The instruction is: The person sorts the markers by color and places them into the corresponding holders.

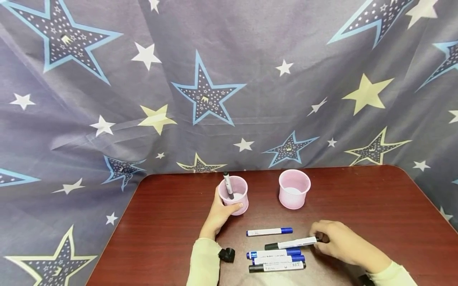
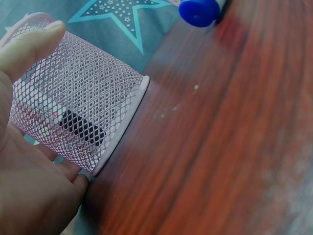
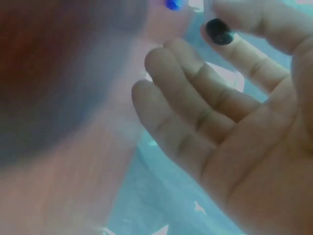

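Note:
My left hand [image 1: 219, 214] grips a pink mesh cup [image 1: 240, 204] at the table's back, thumb across its front; a black-capped marker [image 1: 228, 186] leans inside. In the left wrist view the hand [image 2: 34, 181] wraps the cup [image 2: 83, 93], and the marker's black end shows through the mesh. My right hand [image 1: 338, 242] pinches one end of a black-capped white marker [image 1: 297, 242] between thumb and index finger, above the other markers. In the right wrist view that marker's black end [image 3: 219, 32] shows by the thumb, the hand's [image 3: 220, 117] other fingers loosely bent.
A second pink cup [image 1: 294, 194] stands upright at the back, right of the held one. A blue marker [image 1: 268, 232] lies alone; nearer me lie blue markers [image 1: 272, 253] [image 1: 277, 260] and a black one [image 1: 277, 267]. A star-patterned cloth [image 1: 250, 99] hangs behind the table [image 1: 171, 222].

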A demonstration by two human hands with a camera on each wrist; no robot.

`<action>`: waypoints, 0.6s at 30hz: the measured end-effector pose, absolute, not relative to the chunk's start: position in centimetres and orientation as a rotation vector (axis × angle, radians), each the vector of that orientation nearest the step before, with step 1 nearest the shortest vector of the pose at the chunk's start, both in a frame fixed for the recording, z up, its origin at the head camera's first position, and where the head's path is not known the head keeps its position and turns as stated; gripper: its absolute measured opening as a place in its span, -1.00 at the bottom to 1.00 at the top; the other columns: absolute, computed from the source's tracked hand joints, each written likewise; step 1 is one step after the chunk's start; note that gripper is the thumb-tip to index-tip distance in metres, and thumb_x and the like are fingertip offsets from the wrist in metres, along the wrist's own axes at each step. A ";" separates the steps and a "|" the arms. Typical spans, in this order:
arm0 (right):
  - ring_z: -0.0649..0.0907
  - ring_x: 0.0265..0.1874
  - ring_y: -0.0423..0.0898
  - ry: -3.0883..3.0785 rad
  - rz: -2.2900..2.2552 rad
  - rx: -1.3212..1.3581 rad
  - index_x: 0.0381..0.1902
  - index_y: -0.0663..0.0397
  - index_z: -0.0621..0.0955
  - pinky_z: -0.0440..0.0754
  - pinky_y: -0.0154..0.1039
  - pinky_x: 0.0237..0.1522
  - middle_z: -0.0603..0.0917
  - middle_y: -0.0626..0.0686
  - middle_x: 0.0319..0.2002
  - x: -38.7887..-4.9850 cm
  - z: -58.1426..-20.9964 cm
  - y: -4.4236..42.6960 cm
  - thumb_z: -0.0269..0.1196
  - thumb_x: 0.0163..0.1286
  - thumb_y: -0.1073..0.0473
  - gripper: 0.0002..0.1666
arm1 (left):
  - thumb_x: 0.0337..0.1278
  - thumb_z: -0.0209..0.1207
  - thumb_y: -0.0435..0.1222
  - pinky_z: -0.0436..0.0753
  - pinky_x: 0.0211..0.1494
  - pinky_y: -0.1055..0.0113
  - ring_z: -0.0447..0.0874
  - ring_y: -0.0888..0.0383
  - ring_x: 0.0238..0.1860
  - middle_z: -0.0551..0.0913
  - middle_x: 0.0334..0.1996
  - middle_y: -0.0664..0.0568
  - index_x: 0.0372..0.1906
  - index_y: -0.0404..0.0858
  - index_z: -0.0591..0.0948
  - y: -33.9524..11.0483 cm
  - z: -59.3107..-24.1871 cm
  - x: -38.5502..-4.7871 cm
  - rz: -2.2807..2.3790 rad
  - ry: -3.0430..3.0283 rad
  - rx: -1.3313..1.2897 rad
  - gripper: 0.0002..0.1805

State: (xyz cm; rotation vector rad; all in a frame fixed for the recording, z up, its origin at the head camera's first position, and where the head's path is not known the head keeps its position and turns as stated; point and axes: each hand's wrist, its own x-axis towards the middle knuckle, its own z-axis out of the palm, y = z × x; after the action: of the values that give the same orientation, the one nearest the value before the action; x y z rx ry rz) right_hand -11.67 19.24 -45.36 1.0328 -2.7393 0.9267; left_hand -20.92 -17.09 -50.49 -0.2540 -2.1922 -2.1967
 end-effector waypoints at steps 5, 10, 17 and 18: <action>0.45 -0.48 -0.37 -2.688 1.037 1.031 -0.33 -0.24 0.56 0.43 -0.38 -0.50 0.44 -0.36 -0.45 -11.5 -43.7 19.9 0.45 0.05 0.39 -0.58 | -0.10 0.47 -0.50 0.25 0.39 -0.03 0.36 -0.17 0.30 0.39 0.34 -0.18 0.52 -0.16 0.13 -17.1 -50.7 -21.0 -2.201 -2.173 -0.275 0.07; 0.56 -0.41 -0.34 -2.623 1.139 1.026 -0.26 -0.23 0.57 0.56 -0.33 -0.42 0.55 -0.29 -0.38 -11.5 -41.9 20.0 0.43 0.10 0.42 -0.56 | -0.11 0.47 -0.50 0.28 0.38 0.00 0.37 -0.13 0.30 0.39 0.35 -0.16 0.53 -0.14 0.13 -17.1 -50.9 -21.1 -2.191 -2.185 -0.265 0.08; 0.67 -0.32 -0.24 -2.536 1.320 0.914 -0.18 -0.22 0.59 0.64 -0.34 -0.26 0.66 -0.15 -0.31 -12.0 -40.2 18.8 0.42 0.22 0.38 -0.62 | -0.10 0.46 -0.50 0.27 0.39 -0.05 0.38 -0.14 0.29 0.40 0.34 -0.17 0.52 -0.18 0.14 -17.1 -50.9 -21.1 -2.194 -2.168 -0.285 0.06; 0.68 -0.31 -0.24 -2.521 1.321 0.898 -0.18 -0.20 0.60 0.63 -0.36 -0.25 0.67 -0.14 -0.31 -12.2 -40.1 18.5 0.42 0.23 0.37 -0.64 | -0.11 0.46 -0.50 0.27 0.39 -0.04 0.38 -0.14 0.29 0.40 0.34 -0.17 0.52 -0.17 0.14 -17.1 -50.9 -21.1 -2.192 -2.171 -0.284 0.06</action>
State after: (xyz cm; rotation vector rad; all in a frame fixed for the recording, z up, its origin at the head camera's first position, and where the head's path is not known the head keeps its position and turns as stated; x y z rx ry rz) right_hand -12.19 18.48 -40.12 0.8977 -2.5212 1.3212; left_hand -21.09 -17.06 -50.91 -0.2843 -2.1708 -2.1921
